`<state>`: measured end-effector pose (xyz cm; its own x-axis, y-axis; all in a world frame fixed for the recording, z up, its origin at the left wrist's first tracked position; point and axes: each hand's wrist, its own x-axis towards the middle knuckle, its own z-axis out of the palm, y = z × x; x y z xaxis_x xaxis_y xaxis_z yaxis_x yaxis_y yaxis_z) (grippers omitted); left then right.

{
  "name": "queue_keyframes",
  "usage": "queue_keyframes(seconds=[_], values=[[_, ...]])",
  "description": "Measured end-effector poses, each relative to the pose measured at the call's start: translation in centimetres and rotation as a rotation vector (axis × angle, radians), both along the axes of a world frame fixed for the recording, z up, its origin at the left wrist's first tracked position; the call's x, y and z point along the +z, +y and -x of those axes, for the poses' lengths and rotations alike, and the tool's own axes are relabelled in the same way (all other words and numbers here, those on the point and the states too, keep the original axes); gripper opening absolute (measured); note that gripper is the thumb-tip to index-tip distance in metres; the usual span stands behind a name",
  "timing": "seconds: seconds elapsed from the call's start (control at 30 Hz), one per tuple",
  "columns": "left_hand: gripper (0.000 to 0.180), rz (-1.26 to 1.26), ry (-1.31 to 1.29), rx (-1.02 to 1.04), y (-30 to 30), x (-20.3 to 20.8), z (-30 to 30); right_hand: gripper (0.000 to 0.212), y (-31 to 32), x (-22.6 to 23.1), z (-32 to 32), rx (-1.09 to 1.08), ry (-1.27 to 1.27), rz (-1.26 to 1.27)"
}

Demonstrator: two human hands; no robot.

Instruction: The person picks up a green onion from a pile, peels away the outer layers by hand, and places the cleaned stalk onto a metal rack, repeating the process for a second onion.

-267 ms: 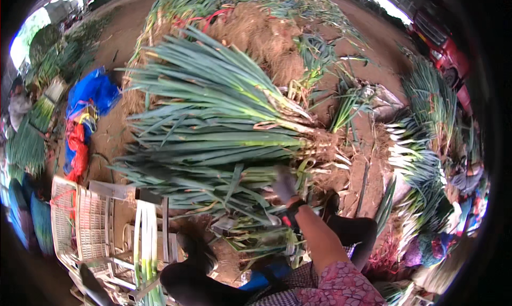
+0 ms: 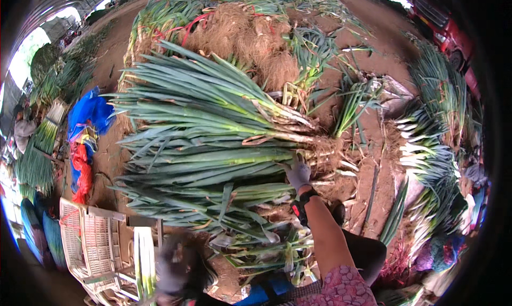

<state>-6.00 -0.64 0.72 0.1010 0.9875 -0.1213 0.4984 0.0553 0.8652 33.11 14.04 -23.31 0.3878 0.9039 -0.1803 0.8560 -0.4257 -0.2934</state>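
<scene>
Leeks (image 2: 234,158) under the part-spread right hand (image 2: 297,174) seem bendy, best gripped by firmer bases (image 2: 305,139) just beyond; the blurred left hand's (image 2: 172,267) state I cannot tell.

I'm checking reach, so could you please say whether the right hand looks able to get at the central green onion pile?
Most likely yes: the right hand appears to touch the green onion pile near the roots, with nothing between.
</scene>
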Motion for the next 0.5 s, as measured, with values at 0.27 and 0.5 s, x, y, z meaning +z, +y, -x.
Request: queue_keyframes(seconds=[0.27, 0.5], values=[[0.034, -0.015, 0.346, -0.543, 4.8, -8.2, -6.3, 0.067, 8.9, 0.3, -3.8, 0.106, -0.143, -0.120], [0.035, 0.126, 0.373, -0.530, 6.8, -8.8, -7.0, 0.044, 6.7, -1.9, -4.0, 0.207, 0.065, -0.370]])
